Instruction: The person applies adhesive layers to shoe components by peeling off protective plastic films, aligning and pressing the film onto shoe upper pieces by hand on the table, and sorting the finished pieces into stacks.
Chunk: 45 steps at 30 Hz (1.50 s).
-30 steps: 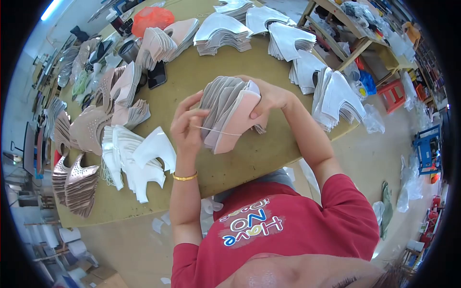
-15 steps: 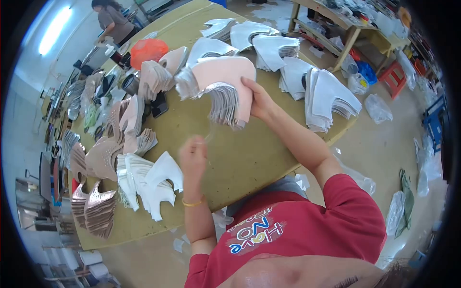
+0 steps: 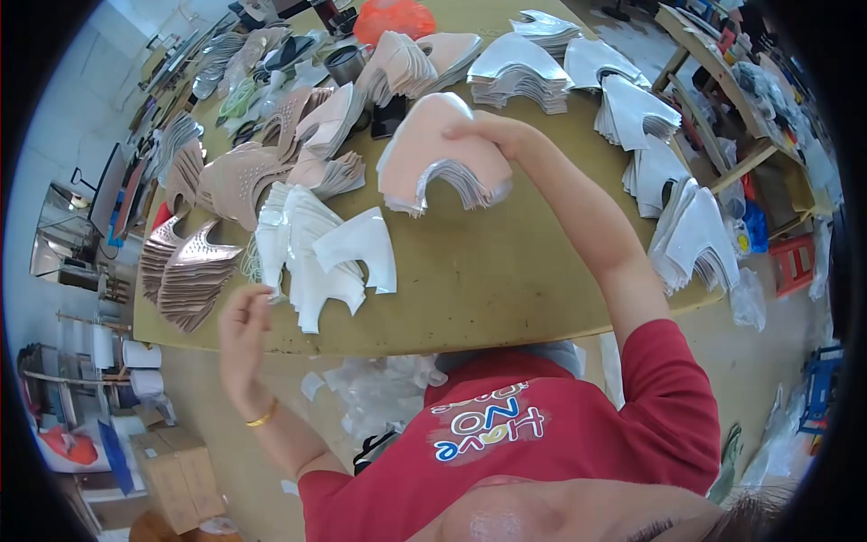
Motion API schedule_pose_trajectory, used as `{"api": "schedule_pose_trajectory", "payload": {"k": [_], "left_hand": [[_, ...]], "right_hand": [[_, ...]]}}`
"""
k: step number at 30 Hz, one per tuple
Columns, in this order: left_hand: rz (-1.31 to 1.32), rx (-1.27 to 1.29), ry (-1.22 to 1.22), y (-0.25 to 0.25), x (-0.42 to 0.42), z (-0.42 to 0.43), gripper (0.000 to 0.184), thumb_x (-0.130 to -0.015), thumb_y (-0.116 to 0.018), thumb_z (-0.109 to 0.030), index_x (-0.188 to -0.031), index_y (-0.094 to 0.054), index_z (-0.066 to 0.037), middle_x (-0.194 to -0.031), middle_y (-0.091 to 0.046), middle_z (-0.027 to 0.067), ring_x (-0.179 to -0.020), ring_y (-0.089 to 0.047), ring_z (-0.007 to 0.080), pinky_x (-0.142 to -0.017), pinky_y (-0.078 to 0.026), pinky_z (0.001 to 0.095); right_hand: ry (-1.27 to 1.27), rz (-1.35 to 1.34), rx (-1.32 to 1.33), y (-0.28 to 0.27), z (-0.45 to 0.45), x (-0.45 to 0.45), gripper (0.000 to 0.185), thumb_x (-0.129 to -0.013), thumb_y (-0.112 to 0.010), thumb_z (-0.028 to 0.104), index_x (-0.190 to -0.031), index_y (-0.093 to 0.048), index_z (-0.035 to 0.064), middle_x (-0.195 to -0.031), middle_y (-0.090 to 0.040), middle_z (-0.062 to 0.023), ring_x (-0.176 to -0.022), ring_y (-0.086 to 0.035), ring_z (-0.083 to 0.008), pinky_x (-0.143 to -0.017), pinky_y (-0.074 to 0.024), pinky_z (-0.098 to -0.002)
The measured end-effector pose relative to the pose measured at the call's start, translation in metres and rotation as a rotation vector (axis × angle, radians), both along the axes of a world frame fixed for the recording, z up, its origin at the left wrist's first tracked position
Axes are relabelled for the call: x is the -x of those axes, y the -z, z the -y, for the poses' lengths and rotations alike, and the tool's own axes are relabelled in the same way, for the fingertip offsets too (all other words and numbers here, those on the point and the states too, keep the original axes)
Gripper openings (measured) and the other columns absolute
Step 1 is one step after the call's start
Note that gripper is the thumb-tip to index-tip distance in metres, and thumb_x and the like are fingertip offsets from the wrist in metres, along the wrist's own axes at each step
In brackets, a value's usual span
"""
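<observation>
My right hand (image 3: 492, 135) grips the upper edge of a stack of pale pink shoe-upper pieces (image 3: 429, 149), its curved cut-out facing me. The stack is held up over the table, and some of my fingers are hidden behind it. My left hand (image 3: 246, 330) is raised at the table's front edge with loosely bent fingers and nothing visible in it. Near that hand lie white shoe-upper pieces (image 3: 312, 257) and a bundle of pale thread (image 3: 251, 260). Metallic pink pieces (image 3: 194, 280) are stacked farther left.
White stacks (image 3: 519, 77) line the back and right of the yellow-brown table (image 3: 506, 280). Beige perforated pieces (image 3: 239, 181), a phone (image 3: 388, 117), a metal cup (image 3: 344, 65) and a red plastic bag (image 3: 394, 20) lie toward the back left. A red stool (image 3: 795, 264) stands right.
My left hand has moved left and toward me, away from the stack. The pink stack in my right hand is turned, with its cut-out now downward. The view has swung left.
</observation>
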<state>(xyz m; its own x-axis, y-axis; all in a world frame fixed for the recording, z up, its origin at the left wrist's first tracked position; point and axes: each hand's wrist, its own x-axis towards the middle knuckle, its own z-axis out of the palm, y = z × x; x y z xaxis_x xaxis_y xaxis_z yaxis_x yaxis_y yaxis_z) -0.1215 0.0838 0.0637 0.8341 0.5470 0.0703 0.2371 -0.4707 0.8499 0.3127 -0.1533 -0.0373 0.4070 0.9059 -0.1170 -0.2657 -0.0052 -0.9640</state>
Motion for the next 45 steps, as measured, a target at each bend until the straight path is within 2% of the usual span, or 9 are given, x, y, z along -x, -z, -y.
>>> {"api": "schedule_pose_trajectory", "payload": {"k": [4, 10, 14, 20, 23, 31, 37, 38, 45], "left_hand": [[0.005, 0.005, -0.198, 0.012, 0.028, -0.091, 0.014, -0.099, -0.06, -0.017, -0.101, -0.066, -0.005, -0.072, -0.052, -0.0067, -0.062, -0.044, 0.0015, -0.057, -0.037, 0.0172], [-0.324, -0.73, -0.258, 0.133, 0.059, -0.177, 0.034, -0.094, -0.067, -0.022, -0.122, -0.063, -0.002, -0.112, -0.062, 0.0125, -0.099, -0.058, 0.0181, -0.076, -0.05, 0.0273], [-0.232, -0.651, -0.424, 0.135, 0.026, -0.138, 0.045, -0.093, -0.068, -0.02, -0.133, -0.057, -0.002, -0.134, -0.052, 0.0164, -0.115, -0.054, 0.0249, -0.085, -0.051, 0.0314], [0.156, -0.257, -0.345, 0.066, -0.024, -0.041, 0.044, -0.092, -0.067, -0.009, -0.134, -0.057, -0.004, -0.128, -0.058, 0.011, -0.091, -0.061, 0.0144, -0.077, -0.051, 0.0265], [0.232, -0.091, -0.185, 0.055, -0.043, -0.015, 0.043, -0.092, -0.065, -0.007, -0.134, -0.058, -0.004, -0.123, -0.063, 0.0094, -0.088, -0.06, 0.0113, -0.075, -0.051, 0.0255], [0.318, 0.427, 0.38, 0.086, -0.135, 0.116, 0.074, -0.091, -0.069, -0.014, -0.154, -0.029, -0.006, -0.14, -0.05, 0.0154, -0.107, -0.055, 0.0203, -0.085, -0.052, 0.0304], [0.098, 0.594, 0.278, 0.108, -0.152, 0.161, 0.029, -0.092, -0.07, -0.012, -0.116, -0.065, 0.003, -0.093, -0.066, 0.0028, -0.081, -0.057, 0.0071, -0.07, -0.047, 0.023], [0.149, 0.601, 0.226, 0.105, -0.152, 0.164, 0.015, -0.092, -0.07, -0.012, -0.092, -0.071, 0.003, -0.077, -0.064, -0.0029, -0.07, -0.054, 0.0029, -0.065, -0.043, 0.0206], [-0.108, 0.274, 0.339, 0.113, -0.139, 0.137, 0.023, -0.091, -0.067, -0.015, -0.102, -0.071, 0.005, -0.079, -0.069, 0.0045, -0.07, -0.058, 0.0084, -0.065, -0.047, 0.0259]], "right_hand": [[-0.166, 0.538, 0.564, -0.028, -0.047, -0.023, 0.088, -0.073, -0.084, 0.041, -0.136, -0.048, -0.0098, -0.121, -0.064, -0.0218, -0.105, -0.066, -0.0287, -0.091, -0.055, -0.0428], [0.073, 1.603, 0.362, -0.062, -0.048, 0.028, 0.102, -0.07, -0.083, 0.039, -0.154, -0.029, 0.0182, -0.148, -0.042, -0.0235, -0.137, -0.04, -0.0398, -0.108, -0.0395, -0.0493], [-0.045, 2.009, 0.204, -0.063, -0.036, 0.104, 0.08, -0.078, -0.076, 0.036, -0.148, -0.041, 0.0193, -0.146, -0.046, -0.019, -0.133, -0.044, -0.0412, -0.102, -0.0419, -0.0535], [0.179, 1.451, -0.006, -0.008, -0.052, 0.093, 0.035, -0.092, -0.065, 0.027, -0.119, -0.065, 0.0049, -0.111, -0.065, -0.0194, -0.109, -0.063, -0.0354, -0.088, -0.0499, -0.048], [0.746, 0.967, -0.115, -0.043, -0.031, 0.111, 0.023, -0.1, -0.056, 0.018, -0.113, -0.066, 0.001, -0.099, -0.067, -0.0173, -0.096, -0.069, -0.0289, -0.082, -0.0546, -0.0443], [0.88, -0.114, -0.497, -0.053, 0.072, 0.196, 0.026, -0.106, -0.043, 0.013, -0.13, -0.043, 0.0014, -0.121, -0.061, -0.0165, -0.104, -0.068, -0.0263, -0.089, -0.0598, -0.0422], [0.849, -0.561, -0.397, -0.01, 0.139, 0.233, 0.028, -0.105, -0.043, 0.01, -0.132, -0.04, 0.0032, -0.121, -0.06, -0.0149, -0.111, -0.065, -0.0278, -0.095, -0.0567, -0.0447], [0.897, -0.447, -0.398, -0.001, 0.144, 0.235, 0.03, -0.104, -0.046, 0.011, -0.133, -0.04, 0.0032, -0.122, -0.06, -0.0152, -0.114, -0.062, -0.028, -0.096, -0.0546, -0.0456], [0.736, 0.998, 0.29, 0.041, 0.171, 0.239, 0.056, -0.088, -0.069, 0.019, -0.137, -0.047, 0.0038, -0.134, -0.053, -0.0184, -0.129, -0.048, -0.0352, -0.108, -0.0359, -0.0556]]}}
